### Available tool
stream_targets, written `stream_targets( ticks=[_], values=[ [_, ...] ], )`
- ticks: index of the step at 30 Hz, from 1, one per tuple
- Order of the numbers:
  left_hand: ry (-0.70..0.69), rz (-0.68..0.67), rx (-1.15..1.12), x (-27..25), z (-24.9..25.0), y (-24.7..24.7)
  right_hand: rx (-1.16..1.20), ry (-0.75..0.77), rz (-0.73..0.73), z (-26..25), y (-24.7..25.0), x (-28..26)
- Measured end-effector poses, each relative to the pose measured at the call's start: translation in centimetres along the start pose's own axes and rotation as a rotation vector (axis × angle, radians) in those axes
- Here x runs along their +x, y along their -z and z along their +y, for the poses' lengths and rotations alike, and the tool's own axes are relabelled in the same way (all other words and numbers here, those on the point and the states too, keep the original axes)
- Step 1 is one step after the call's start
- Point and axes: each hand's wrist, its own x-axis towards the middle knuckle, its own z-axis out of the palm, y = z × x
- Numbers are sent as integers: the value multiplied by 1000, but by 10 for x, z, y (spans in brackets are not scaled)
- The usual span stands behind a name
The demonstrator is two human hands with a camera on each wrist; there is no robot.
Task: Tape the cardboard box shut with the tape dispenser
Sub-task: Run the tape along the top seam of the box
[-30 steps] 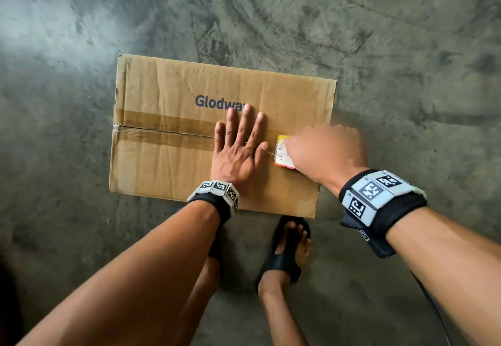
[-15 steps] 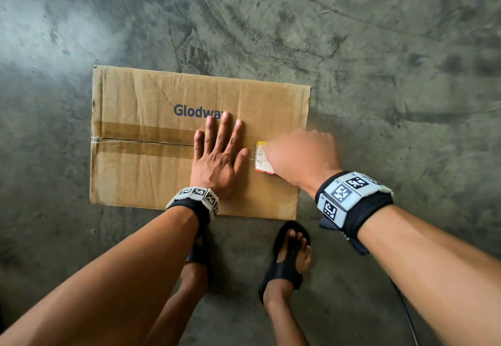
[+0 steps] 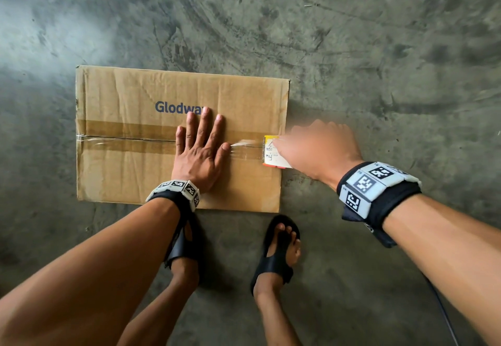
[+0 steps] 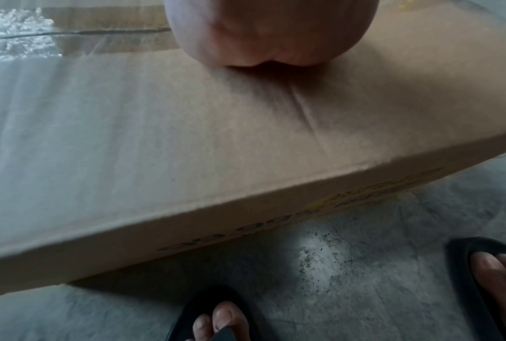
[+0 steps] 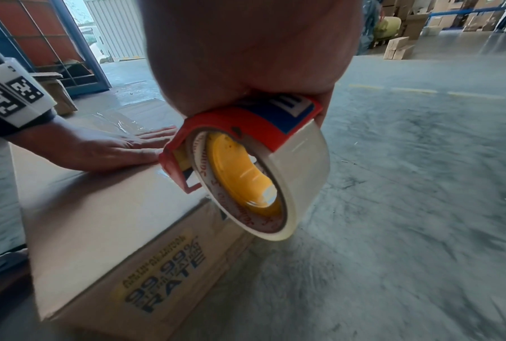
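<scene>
The cardboard box (image 3: 141,172) lies flaps closed on the concrete floor (image 3: 352,47). His left hand (image 3: 199,153) presses flat on its seam; his right hand (image 3: 320,147) grips the tape dispenser (image 5: 246,147) at the box's right edge.

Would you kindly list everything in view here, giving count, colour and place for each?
cardboard box: one, brown, blue lettering, flaps closed, on the floor before the feet.
clear tape: one strip, along the box's centre seam.
tape dispenser: one, red, carrying a clear roll on a yellow core, at the box's right edge.
floor: grey concrete.
stacked boxes: several, brown, far background.
sandals: two, black, on the feet.
wrist bands: two, black with white markers.
left hand: flat on the box top.
right hand: grip around the dispenser.
</scene>
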Motion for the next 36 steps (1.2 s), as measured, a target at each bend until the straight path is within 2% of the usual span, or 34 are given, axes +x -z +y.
stream_targets(
  ticks=[7,10,15,18,31,36],
  values=[
    [11,3,4,1,3,0,-1,-11,-10,4,-11,4],
    [59,34,-34,-2,13,-1,8,-10,-6,2,-13,3],
    [-78,54,-70,11,59,-8,0,-3,18,3,-14,2],
    [-54,50,-83,19,75,-12,-1,-3,25,5,-16,1],
    [-25,38,-21,20,75,-16,37,57,40,33,-14,-4],
    [-21,2,-19,20,76,-13,35,9,31,58,-14,-14]
  ],
)
